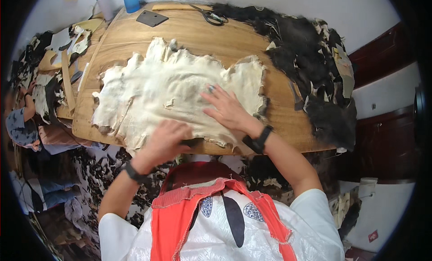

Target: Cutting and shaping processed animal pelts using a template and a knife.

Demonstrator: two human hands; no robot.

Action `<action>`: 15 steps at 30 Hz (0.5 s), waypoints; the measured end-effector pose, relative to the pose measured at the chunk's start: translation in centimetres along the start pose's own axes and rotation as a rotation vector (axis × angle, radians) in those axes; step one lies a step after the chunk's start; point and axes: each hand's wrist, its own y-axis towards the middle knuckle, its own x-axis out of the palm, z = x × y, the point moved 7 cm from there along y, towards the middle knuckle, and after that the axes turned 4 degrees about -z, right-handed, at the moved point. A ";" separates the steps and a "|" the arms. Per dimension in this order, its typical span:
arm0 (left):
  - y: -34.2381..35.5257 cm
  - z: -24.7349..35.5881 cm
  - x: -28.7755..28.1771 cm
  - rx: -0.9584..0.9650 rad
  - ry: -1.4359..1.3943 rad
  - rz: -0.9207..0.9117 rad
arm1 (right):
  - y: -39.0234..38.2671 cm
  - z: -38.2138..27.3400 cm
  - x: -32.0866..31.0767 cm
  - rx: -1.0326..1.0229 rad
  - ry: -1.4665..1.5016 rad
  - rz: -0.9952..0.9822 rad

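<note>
A cream-coloured hide [148,88], probably a fur pelt lying skin side up, is spread on the wooden table. Its outline is ragged, with dark hair showing along parts of the rim. My right hand [227,110] rests flat on the right half of the hide, fingers stretched out and slightly apart, a ring on one finger. Over the hide's near edge, left of centre, is my left hand [166,137], bent and a little blurred. Its fingers curl above a dark furry bit of that edge; whether they grip it is unclear.
Dark fur pelts [310,76] are piled along the table's right side. Scissors [210,16], a flat dark plate [152,18], a wooden ruler [175,7] and a blue cup [131,1] lie or stand at the back. Another person's arm [28,103] works among scraps at far left.
</note>
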 end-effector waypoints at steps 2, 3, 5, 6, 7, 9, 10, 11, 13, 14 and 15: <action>1.3 0.8 2.2 0.044 0.115 0.013 | 3.5 -1.4 1.1 0.059 -0.214 -0.027; 1.4 0.1 3.1 0.050 0.113 0.014 | 4.6 -1.7 2.0 0.096 -0.199 -0.009; 1.6 -0.9 4.2 0.057 0.103 0.007 | 5.0 -1.6 2.9 0.115 -0.263 0.023; 1.7 -1.4 4.3 0.059 0.093 0.004 | 5.2 -1.4 3.2 0.128 -0.325 0.055; 1.9 -1.8 4.2 0.070 0.040 0.027 | 5.4 -1.0 3.5 0.132 -0.325 0.058; 1.5 -1.8 4.1 0.082 -0.036 0.029 | 5.5 -1.4 3.6 0.128 -0.335 0.067; 1.3 -1.7 3.8 0.078 -0.080 0.025 | 5.5 -1.7 3.3 0.108 -0.354 0.093; 1.1 -1.8 3.3 0.073 -0.112 0.026 | 5.7 -2.4 2.9 0.097 -0.342 0.102; 0.3 -1.9 3.9 0.087 -0.145 0.028 | 5.3 -2.6 3.1 0.113 -0.337 0.070; 0.3 -2.3 3.4 0.103 -0.160 0.045 | 5.7 -2.6 2.8 0.116 -0.343 0.054; 0.2 -2.4 2.7 0.108 -0.271 -0.038 | 5.4 -2.3 2.9 0.075 -0.319 0.073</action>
